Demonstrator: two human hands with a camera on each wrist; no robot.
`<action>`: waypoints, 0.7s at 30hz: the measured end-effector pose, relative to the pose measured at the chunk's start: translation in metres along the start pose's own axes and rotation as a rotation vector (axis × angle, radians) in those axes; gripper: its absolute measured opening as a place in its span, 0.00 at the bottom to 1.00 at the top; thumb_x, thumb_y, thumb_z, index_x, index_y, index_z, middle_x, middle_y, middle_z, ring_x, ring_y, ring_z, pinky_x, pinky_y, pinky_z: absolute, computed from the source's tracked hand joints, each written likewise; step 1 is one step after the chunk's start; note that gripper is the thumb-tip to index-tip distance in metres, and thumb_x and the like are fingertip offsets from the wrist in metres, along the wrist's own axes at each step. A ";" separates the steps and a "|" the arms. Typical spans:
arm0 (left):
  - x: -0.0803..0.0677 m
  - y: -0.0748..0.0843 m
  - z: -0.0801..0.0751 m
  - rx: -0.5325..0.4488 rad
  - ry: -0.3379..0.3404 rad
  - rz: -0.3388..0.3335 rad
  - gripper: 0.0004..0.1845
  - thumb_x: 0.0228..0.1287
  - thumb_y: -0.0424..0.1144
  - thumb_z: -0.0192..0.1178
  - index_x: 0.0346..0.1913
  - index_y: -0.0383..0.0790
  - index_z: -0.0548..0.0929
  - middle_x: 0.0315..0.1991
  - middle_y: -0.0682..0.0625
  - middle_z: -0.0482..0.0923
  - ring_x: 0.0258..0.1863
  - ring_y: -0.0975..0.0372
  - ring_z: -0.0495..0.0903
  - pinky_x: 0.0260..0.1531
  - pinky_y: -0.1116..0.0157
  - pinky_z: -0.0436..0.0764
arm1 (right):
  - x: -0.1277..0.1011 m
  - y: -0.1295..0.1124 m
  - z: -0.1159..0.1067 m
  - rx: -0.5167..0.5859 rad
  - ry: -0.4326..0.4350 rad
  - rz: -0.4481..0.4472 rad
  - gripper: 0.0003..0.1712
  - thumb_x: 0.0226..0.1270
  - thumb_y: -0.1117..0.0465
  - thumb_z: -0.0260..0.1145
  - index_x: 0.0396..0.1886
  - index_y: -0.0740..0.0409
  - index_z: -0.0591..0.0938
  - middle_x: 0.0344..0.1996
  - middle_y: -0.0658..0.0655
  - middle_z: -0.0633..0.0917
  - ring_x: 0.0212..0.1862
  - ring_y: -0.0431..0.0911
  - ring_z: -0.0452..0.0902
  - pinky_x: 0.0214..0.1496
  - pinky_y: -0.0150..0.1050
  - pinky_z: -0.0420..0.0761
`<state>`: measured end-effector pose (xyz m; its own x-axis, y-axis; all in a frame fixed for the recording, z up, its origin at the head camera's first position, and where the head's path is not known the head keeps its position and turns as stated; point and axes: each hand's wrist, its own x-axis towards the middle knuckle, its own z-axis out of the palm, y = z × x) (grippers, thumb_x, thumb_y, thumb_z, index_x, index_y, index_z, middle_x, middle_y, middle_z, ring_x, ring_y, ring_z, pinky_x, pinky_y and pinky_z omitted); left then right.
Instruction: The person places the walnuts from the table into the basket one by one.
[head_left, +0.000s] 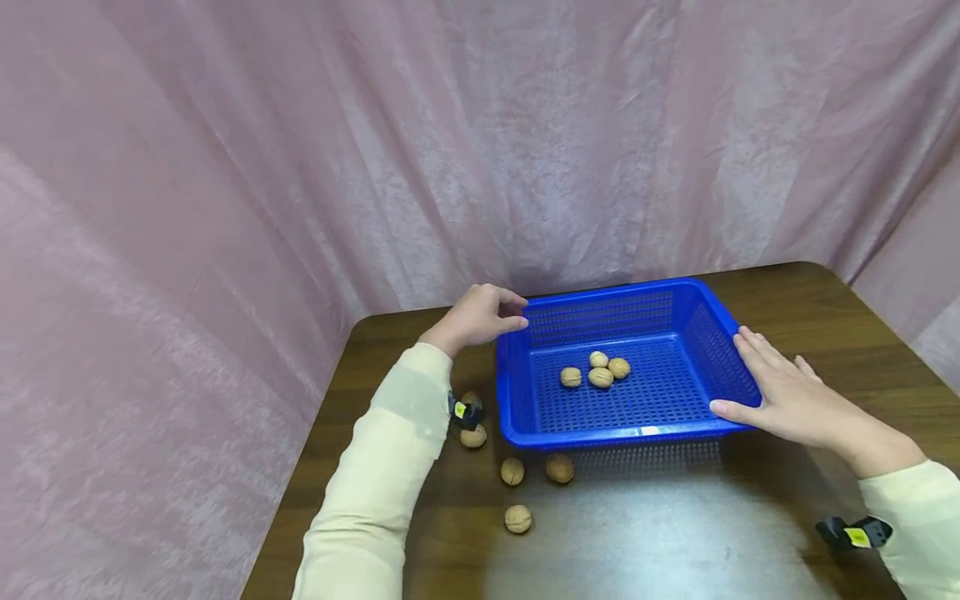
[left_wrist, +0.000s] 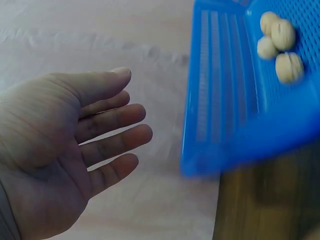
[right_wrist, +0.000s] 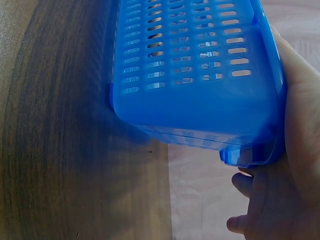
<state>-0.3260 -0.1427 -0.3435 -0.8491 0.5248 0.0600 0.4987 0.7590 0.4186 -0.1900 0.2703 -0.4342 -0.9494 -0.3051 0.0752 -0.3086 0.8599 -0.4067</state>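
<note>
Presently, the blue basket [head_left: 637,417] stood on the wooden table [head_left: 825,317], its long axis running left to right across the person, between the two hands. The right hand [head_left: 787,400] lay against the basket's right wall, near the front corner; the right wrist view showed the palm pressed to that wall with the lower fingers curled beneath the rim, so it had hold of the basket. The left hand [head_left: 480,315] sat at the basket's far left corner. In the left wrist view its fingers [left_wrist: 115,145] were loosely extended, apart from the basket's side and gripping nothing; whether the fingertips touched the rim could not be determined from the head view. The right hand was therefore the one engaged, with the basket lying directly to its left.

Four walnuts in the basket [head_left: 600,372] sat clustered near the middle of its floor. Loose walnuts on the table [head_left: 517,518] lay just off the basket's front-left corner, below the left sleeve [head_left: 390,467].

A pink curtain [head_left: 300,167] enclosed the table. No brand, label or legible writing was observed; the yellow tag on each wrist strap [head_left: 855,533] was too small to read.
</note>
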 end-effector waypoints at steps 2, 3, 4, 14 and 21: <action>-0.013 -0.013 -0.005 -0.015 0.024 -0.022 0.19 0.62 0.46 0.65 0.54 0.44 0.83 0.45 0.54 0.84 0.43 0.66 0.80 0.44 0.67 0.78 | 0.001 0.001 0.000 0.006 0.003 0.002 0.62 0.62 0.36 0.63 0.76 0.66 0.39 0.75 0.67 0.38 0.75 0.59 0.27 0.62 0.74 0.33; -0.021 -0.020 -0.006 -0.018 0.032 -0.032 0.19 0.63 0.46 0.65 0.54 0.43 0.83 0.46 0.53 0.83 0.44 0.65 0.80 0.45 0.66 0.78 | 0.001 0.001 0.000 0.010 0.004 0.004 0.62 0.62 0.36 0.63 0.76 0.66 0.39 0.75 0.67 0.38 0.75 0.58 0.27 0.62 0.74 0.32; -0.028 -0.028 -0.006 -0.019 0.039 -0.043 0.19 0.63 0.46 0.65 0.55 0.43 0.83 0.46 0.53 0.83 0.45 0.65 0.80 0.46 0.65 0.78 | 0.002 0.001 0.000 0.014 0.005 0.006 0.62 0.62 0.36 0.63 0.76 0.66 0.39 0.75 0.66 0.38 0.75 0.58 0.27 0.63 0.73 0.31; -0.091 -0.109 0.030 -0.145 0.121 -0.166 0.19 0.63 0.45 0.66 0.53 0.40 0.83 0.47 0.46 0.83 0.44 0.59 0.81 0.45 0.59 0.80 | 0.010 0.000 0.000 0.031 -0.001 0.019 0.63 0.62 0.35 0.63 0.76 0.66 0.38 0.75 0.66 0.38 0.75 0.58 0.27 0.63 0.73 0.29; -0.110 -0.136 0.076 -0.212 0.179 -0.229 0.22 0.60 0.45 0.67 0.54 0.37 0.82 0.44 0.46 0.85 0.41 0.60 0.83 0.45 0.58 0.80 | 0.012 -0.001 0.003 0.031 0.000 0.013 0.62 0.63 0.35 0.62 0.76 0.66 0.38 0.75 0.66 0.37 0.75 0.58 0.26 0.63 0.72 0.29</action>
<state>-0.2873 -0.2743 -0.4756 -0.9611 0.2602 0.0932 0.2608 0.7426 0.6169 -0.2010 0.2643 -0.4359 -0.9534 -0.2938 0.0692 -0.2938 0.8506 -0.4360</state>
